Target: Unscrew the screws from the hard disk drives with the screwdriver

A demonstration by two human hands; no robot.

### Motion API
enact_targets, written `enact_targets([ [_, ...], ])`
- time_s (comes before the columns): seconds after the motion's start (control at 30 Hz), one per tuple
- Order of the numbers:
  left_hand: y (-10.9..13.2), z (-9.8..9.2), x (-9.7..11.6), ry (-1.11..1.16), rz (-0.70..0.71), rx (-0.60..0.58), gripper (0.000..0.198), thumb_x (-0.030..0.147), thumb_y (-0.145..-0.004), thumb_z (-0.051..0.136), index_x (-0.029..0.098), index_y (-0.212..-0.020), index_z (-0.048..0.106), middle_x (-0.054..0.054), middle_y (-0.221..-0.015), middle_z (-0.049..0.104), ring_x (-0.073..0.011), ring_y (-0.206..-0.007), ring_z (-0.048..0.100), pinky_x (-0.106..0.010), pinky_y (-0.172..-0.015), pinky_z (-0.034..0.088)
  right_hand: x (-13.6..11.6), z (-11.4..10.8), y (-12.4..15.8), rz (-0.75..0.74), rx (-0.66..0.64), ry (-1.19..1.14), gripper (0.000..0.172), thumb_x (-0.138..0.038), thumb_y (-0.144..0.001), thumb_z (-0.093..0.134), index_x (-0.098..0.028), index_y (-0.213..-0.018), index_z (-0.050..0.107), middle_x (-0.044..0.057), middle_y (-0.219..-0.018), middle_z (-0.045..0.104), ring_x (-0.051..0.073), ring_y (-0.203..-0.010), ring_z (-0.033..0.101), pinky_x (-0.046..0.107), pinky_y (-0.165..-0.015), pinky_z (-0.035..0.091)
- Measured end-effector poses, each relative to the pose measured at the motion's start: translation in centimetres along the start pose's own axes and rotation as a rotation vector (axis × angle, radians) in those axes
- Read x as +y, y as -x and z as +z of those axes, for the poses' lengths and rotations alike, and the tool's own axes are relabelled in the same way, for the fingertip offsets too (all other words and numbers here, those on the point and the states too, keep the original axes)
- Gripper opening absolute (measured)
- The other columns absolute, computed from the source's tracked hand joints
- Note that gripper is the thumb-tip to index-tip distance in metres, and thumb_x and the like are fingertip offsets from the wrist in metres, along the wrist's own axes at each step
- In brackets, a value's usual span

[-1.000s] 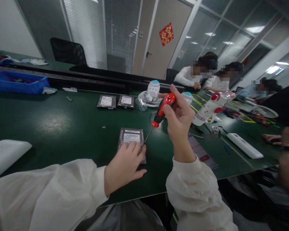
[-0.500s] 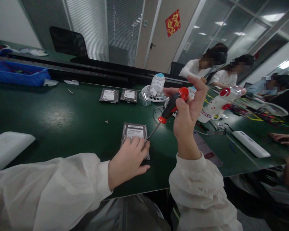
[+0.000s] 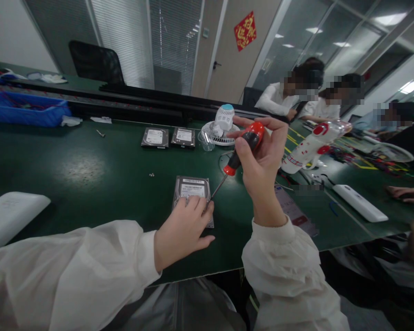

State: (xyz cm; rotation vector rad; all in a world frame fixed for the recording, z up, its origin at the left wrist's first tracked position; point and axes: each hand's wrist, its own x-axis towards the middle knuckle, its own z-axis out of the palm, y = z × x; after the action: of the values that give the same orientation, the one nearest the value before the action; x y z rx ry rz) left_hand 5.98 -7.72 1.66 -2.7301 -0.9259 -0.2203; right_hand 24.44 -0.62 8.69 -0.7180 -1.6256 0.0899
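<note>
A silver hard drive (image 3: 191,189) lies flat on the green table (image 3: 89,174) in front of me. My left hand (image 3: 182,230) rests on its near half, fingers spread and pressing it down. My right hand (image 3: 260,161) is closed round the red and black handle of a screwdriver (image 3: 239,151). The tool slants down to the left, and its thin shaft reaches the drive's right edge beside my left fingertips. White sleeves cover both my arms.
Two more hard drives (image 3: 168,137) lie further back, beside a small white fan (image 3: 221,128). Loose screws (image 3: 152,174) sit left of the drive. A white pad (image 3: 10,216) is at my left, a blue bin (image 3: 24,115) far left. Other people work at the right.
My right hand has shifted its fingers on the screwdriver handle, as in turning it, and dropped slightly. The left hand stays pressed on the drive. The view moved a little.
</note>
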Motion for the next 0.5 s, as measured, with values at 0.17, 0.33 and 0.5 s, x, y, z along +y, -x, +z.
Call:
enact_targets([
  [0.17,-0.01,0.09,0.04,0.009,-0.001,0.002,0.074,0.064,-0.096,0.052,0.009,-0.145,0.055,-0.020,-0.120,0.063,-0.0322,-0.105,0.056,-0.042,-0.082,0.041,0.15,-0.49,-0.07,-0.078,0.080,0.115,0.031,-0.045,-0.093,0.063,-0.030,-0.120,0.056,0.005,-0.115,0.061,0.020,-0.101,0.065,0.042,-0.089,0.057],
  [0.33,-0.02,0.01,-0.03,0.010,-0.002,-0.005,0.073,0.063,-0.097,0.052,0.009,-0.145,0.055,-0.019,-0.121,0.063,-0.0322,-0.104,0.056,-0.043,-0.081,0.042,0.39,-0.77,-0.13,-0.073,0.043,0.016,0.038,-0.051,-0.099,0.048,-0.030,-0.130,0.056,0.005,-0.120,0.065,0.021,-0.105,0.066,0.041,-0.088,0.058],
  [0.5,0.04,0.00,-0.09,0.003,0.005,0.001,0.073,0.063,-0.097,0.050,0.009,-0.146,0.055,-0.019,-0.120,0.064,-0.0322,-0.104,0.056,-0.043,-0.081,0.042,0.07,-0.41,-0.23,-0.069,0.063,0.035,0.028,-0.043,-0.097,0.058,-0.029,-0.121,0.056,0.004,-0.110,0.068,0.020,-0.102,0.068,0.042,-0.090,0.058],
])
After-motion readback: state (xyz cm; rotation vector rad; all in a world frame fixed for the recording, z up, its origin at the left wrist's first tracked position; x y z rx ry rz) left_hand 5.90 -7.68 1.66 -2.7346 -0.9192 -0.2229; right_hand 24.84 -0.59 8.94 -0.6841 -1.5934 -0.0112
